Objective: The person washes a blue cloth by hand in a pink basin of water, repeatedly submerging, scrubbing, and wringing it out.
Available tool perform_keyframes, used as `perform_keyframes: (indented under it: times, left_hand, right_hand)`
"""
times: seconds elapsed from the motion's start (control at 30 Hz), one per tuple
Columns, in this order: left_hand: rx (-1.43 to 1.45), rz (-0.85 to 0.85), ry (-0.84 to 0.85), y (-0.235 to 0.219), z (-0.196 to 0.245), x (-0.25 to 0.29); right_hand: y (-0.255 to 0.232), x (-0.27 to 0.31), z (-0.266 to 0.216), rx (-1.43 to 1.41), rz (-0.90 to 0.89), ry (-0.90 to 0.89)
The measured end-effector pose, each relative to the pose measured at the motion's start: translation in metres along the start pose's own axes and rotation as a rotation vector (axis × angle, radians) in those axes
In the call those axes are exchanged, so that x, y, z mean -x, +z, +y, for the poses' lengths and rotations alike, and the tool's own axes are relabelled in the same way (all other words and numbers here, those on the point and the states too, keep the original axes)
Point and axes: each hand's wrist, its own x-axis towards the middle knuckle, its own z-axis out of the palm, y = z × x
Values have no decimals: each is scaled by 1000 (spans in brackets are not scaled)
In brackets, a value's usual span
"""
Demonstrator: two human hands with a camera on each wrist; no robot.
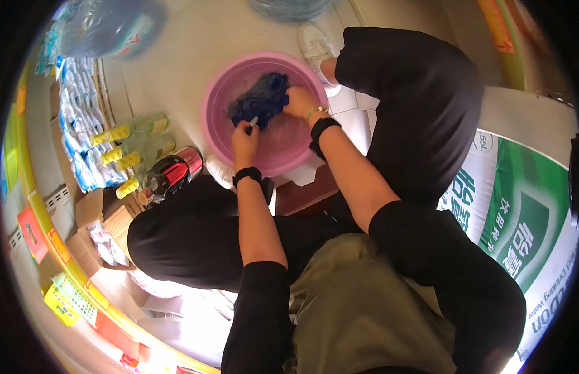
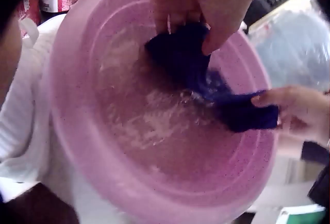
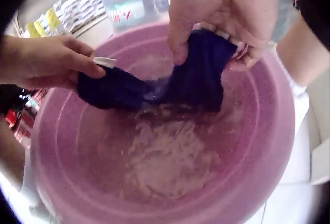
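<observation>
A dark blue cloth (image 1: pixel 259 100) lies partly in the water of a pink basin (image 1: pixel 215 134). My left hand (image 1: pixel 244 144) pinches its near end, and a small white piece (image 3: pixel 104 61) shows beside the thumb. The far end is gripped by my right hand (image 1: pixel 301 103), thumb on one side and fingers on the other. Between the hands, the cloth (image 3: pixel 154 92) sags into the water, as the right wrist view shows. From the left wrist, both hands appear over the basin, with the middle of the cloth (image 2: pixel 193 79) wet and bunched.
Several bottles with yellow caps (image 1: pixel 137 146) and a dark bottle with a red label (image 1: pixel 177 171) lie left of the basin. Behind them are white-blue packets (image 1: pixel 81 124). White shoes (image 1: pixel 315 50) flank the basin. A green-and-white water pack (image 1: pixel 520 212) stands at the right.
</observation>
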Motion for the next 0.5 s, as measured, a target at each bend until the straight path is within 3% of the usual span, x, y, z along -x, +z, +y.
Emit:
perform_keyframes:
  times: [0.07, 0.17, 0.3, 0.4, 0.47, 0.5]
  left_hand:
    - [-164, -345, -165, 18, -11, 10]
    - [-147, -416, -63, 48, -44, 23]
    - [-214, -375, 14, 59, -47, 39]
    - [-351, -370, 61, 57, -48, 36]
    - [-326, -454, -104, 40, -31, 31]
    - [-325, -449, -104, 34, -31, 29]
  right_hand:
    - [17, 8, -2, 90, -281, 68]
    - [53, 28, 3, 249, -423, -31]
    - [72, 42, 9, 321, -435, -151]
    - [60, 36, 7, 164, -486, -15]
    - [37, 32, -2, 105, -447, 8]
    - [30, 32, -4, 49, -420, 33]
